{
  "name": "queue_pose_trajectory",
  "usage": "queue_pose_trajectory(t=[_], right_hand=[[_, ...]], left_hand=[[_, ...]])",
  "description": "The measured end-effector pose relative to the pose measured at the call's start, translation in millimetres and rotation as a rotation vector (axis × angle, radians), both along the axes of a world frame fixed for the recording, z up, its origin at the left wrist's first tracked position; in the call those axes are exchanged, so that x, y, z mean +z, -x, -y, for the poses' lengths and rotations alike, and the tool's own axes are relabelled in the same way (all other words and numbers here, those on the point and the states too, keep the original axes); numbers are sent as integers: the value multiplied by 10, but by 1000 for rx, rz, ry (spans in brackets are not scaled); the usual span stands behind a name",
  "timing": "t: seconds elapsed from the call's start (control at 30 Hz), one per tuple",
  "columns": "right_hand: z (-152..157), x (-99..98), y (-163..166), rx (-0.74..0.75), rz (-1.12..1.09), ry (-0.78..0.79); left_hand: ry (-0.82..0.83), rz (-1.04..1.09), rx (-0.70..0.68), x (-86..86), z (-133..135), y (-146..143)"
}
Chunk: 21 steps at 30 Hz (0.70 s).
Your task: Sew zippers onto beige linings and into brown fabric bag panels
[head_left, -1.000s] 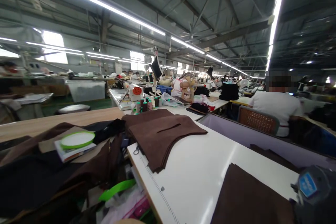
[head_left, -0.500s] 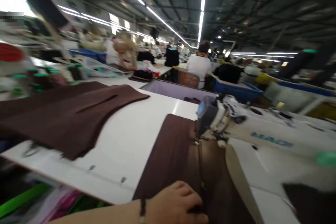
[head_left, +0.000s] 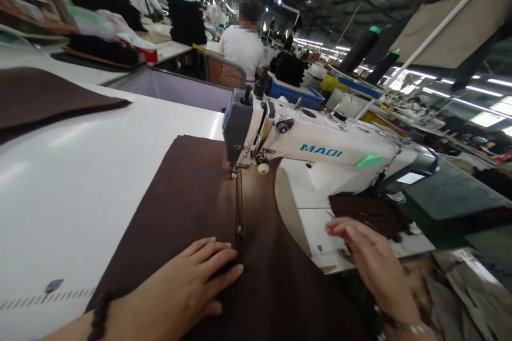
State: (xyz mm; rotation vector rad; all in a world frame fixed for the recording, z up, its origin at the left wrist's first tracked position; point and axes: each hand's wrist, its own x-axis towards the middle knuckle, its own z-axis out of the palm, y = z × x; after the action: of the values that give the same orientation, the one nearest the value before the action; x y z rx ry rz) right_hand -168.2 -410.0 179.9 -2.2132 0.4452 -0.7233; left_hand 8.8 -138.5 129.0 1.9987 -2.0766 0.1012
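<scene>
A piece of brown cloth (head_left: 180, 186) lies spread on the white sewing table (head_left: 100, 154), from the middle of the top down to the near edge, with a zip (head_left: 239, 202) running along it toward that edge. The far end of the zip sits at the presser foot (head_left: 234, 173) of the sewing machine (head_left: 320, 144), and its brass-coloured pull (head_left: 239, 229) rests between the foot and the left hand. The left hand (head_left: 188, 282), a dark bracelet (head_left: 100, 315) at its wrist, lies palm down on the cloth near the table's near edge, fingers stretched and slightly apart, pressing flat rather than gripping, the tips just beside the zip. The right hand (head_left: 372, 261) is at the near edge on the right part of the table, fingers extended and close to one another, not closed on anything; whether it touches the top I cannot tell. Just beyond it, a crumpled dark brown cloth (head_left: 364, 212) lies under the machine's arm. More brown fabric (head_left: 48, 98) lies toward the table's left end. A printed scale (head_left: 52, 295) follows the near edge. Past the far edge stand a lavender-lined trough (head_left: 176, 88) and a woven chair (head_left: 226, 72), beside a person in a white shirt (head_left: 242, 48).
</scene>
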Motion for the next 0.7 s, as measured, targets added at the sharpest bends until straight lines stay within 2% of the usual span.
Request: queue_pose_trajectory(t=[0.07, 0.13, 0.17, 0.2, 0.27, 0.33, 0.43, 0.57, 0.7], right_hand=[[-134, 104, -212, 150, -82, 121], [-331, 149, -553, 388, -187, 339], [-428, 132, -748, 461, -224, 455], [-512, 88, -940, 500, -256, 556], [-617, -60, -1270, 501, -325, 649], [-640, -233, -1475, 460, -402, 642], [-602, -415, -1562, 412, -478, 589], [-586, -464, -1528, 387, -491, 574], [-603, -465, -1535, 397, -494, 569]], left_hand=[[14, -3, 3, -1, 3, 3], [16, -3, 11, 9, 8, 8], [17, -5, 11, 15, 9, 12], [17, -6, 11, 19, 9, 15], [11, -2, 13, 21, 5, 20], [9, 13, 23, 15, -1, 19], [22, 16, 25, 6, -5, 8], [51, 32, -1, 8, -1, 14], [13, 103, -17, 3, 6, 64]])
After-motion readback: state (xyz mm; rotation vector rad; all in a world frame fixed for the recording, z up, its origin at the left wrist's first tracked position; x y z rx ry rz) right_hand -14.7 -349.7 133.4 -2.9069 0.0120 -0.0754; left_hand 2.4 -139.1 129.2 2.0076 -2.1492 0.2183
